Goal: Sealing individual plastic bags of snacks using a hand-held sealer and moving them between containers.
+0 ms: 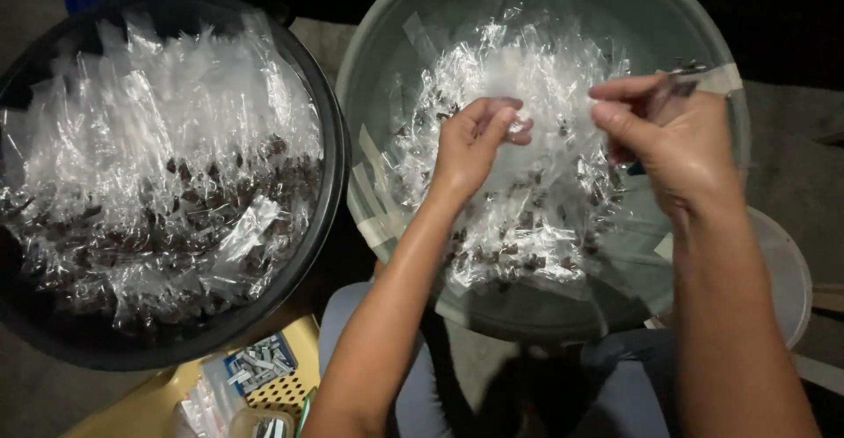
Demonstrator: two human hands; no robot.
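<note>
Left hand (475, 143) is raised over the grey basin (387, 33), fingers curled inward and pinched on the near edge of a small clear plastic bag (549, 95). Right hand (664, 143) is level with it and just to its right, thumb and forefinger closed on the opposite edge of the same bag, so the bag is stretched between the two hands. A thin metal tool appears to lie along the right forefinger; its kind cannot be told.

Below both hands, inside the grey basin, lies a heap of similar clear bags (527, 218) with small dark pieces in them. Strips of clear tape cling to the basin wall to the left of the left hand.

Well to the left of the left hand stands a black basin (338, 174), filled with a second pile of bags (158, 174), also holding dark pieces at their lower ends.

Beneath the left forearm, a yellow perforated basket (294, 390) holds a small box of staples (259, 363).
</note>
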